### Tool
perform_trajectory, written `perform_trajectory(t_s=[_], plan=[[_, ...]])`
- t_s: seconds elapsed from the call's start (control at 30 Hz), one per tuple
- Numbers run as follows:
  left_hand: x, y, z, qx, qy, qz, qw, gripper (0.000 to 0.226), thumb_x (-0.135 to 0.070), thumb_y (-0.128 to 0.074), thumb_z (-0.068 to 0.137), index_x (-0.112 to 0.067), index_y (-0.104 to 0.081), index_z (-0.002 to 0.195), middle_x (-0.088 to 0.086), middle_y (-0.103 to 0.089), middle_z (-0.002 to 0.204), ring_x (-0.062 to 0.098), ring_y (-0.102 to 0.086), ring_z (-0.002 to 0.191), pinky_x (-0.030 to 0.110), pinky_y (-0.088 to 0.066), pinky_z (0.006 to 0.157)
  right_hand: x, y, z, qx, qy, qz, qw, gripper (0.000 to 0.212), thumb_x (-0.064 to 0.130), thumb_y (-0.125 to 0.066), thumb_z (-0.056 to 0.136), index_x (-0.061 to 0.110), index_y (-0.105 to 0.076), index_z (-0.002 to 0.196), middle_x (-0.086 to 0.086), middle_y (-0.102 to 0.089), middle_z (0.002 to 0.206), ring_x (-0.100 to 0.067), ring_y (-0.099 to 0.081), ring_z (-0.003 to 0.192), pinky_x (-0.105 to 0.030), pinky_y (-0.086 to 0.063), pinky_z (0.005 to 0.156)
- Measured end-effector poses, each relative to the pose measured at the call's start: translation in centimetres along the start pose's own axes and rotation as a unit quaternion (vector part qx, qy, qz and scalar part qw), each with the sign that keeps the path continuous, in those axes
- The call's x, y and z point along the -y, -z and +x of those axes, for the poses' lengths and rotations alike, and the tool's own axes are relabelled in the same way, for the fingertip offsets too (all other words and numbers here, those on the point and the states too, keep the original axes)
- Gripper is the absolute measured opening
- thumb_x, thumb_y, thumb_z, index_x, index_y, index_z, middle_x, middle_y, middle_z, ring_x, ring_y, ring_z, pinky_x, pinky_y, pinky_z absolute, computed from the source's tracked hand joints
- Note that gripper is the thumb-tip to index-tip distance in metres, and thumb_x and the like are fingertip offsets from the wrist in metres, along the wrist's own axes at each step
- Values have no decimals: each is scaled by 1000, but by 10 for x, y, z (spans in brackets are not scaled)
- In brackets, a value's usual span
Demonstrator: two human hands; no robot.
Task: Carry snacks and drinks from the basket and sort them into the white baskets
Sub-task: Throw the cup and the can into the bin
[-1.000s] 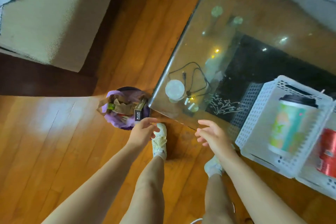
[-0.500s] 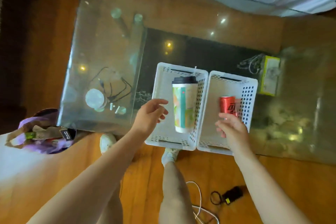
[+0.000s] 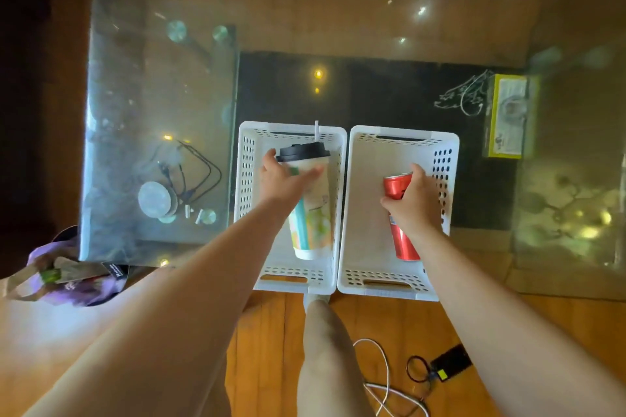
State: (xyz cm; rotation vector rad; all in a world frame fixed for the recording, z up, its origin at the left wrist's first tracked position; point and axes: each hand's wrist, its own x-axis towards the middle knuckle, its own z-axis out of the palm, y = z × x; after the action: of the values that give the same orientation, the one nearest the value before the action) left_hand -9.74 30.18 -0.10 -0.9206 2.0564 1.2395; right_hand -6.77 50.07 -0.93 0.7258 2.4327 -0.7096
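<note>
Fingers and thumb of the left hand [image 3: 283,179] are wrapped round the upper part of a paper cup [image 3: 310,210], just under its black lid [image 3: 302,152]; a white straw [image 3: 317,131] stands up from the lid. The cup is seen inside the left white basket [image 3: 249,179]. The right hand [image 3: 415,203] is closed round a red can [image 3: 399,213], which is gripped at its middle and is seen inside the right white basket [image 3: 369,213]. Whether cup and can rest on the basket floors cannot be told. The two white baskets are set touching side by side at the near edge of a glass table [image 3: 152,78]. On the glass to the left, a round disc [image 3: 157,198] with dark cables [image 3: 200,173] is seen; to the right, a yellow-edged box [image 3: 506,115] is seen. Beside the table's near left corner, a basket lined with purple [image 3: 67,278] is placed on the wooden floor [image 3: 267,349], with packets in it. Nearer, a white cable [image 3: 382,386] and a small black device [image 3: 450,362] are seen on the floor.
</note>
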Motion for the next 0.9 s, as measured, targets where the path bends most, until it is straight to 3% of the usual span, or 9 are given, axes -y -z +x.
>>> perform_trajectory(t_s=[0.2,0.3,0.4,0.47,0.63,0.77,0.83,0.9], plan=[[4,-9,7,5,-11,-41,999,91,-34,-81,67,-14,-29,139,9,-55,123,28,-57,110,46,-49,96,-5,0,3,5,17,-1,1000,77,23,-72,78,17,-28,141,-11,-46,135,-31,-47,121,-45,-43,98],[3,-8,4,4,-14,-50,999,90,-32,-81,67,-15,-30,138,6,-57,112,27,-59,104,44,-52,91,-4,5,0,3,27,19,999,77,24,-73,77,19,-28,141,-11,-47,134,-31,-50,118,-43,-45,94],[0,-1,-7,3,-23,-95,995,87,-23,-83,66,-15,-32,136,2,-56,109,20,-59,97,31,-53,76,1,14,-8,2,32,51,998,81,28,-74,76,24,-26,141,-9,-45,136,-31,-50,119,-44,-46,93],[-3,9,-20,-4,-48,-121,991,82,-17,-83,65,-18,-35,131,-4,-55,108,15,-57,94,18,-46,66,7,21,-16,-4,47,74,996,83,29,-75,74,27,-26,141,-6,-45,138,-29,-50,119,-42,-46,92],[1,56,-65,-9,-104,-181,978,94,-9,-85,59,-22,-33,137,-9,-52,117,5,-56,101,14,-46,77,36,35,-52,-12,90,109,990,84,28,-78,71,33,-28,139,0,-44,139,-25,-48,121,-39,-44,90],[20,115,-99,-44,-136,-222,965,84,-8,-86,57,-33,-40,122,-20,-55,110,-16,-58,90,2,-46,68,71,35,-90,7,127,102,987,87,32,-81,67,37,-29,137,5,-41,142,-21,-43,128,-34,-40,92],[35,153,-116,-65,-132,-241,959,86,-15,-88,52,-28,-44,124,-14,-59,114,-13,-59,95,4,-48,72,93,30,-110,21,150,80,985,89,26,-83,65,37,-31,137,4,-41,141,-20,-41,129,-34,-41,93],[54,192,-129,-93,-119,-270,951,96,-22,-90,44,-21,-46,129,-6,-62,119,0,-60,105,18,-51,86,116,21,-131,39,169,61,983,90,22,-84,64,36,-32,136,2,-43,139,-19,-43,127,-33,-43,91]])
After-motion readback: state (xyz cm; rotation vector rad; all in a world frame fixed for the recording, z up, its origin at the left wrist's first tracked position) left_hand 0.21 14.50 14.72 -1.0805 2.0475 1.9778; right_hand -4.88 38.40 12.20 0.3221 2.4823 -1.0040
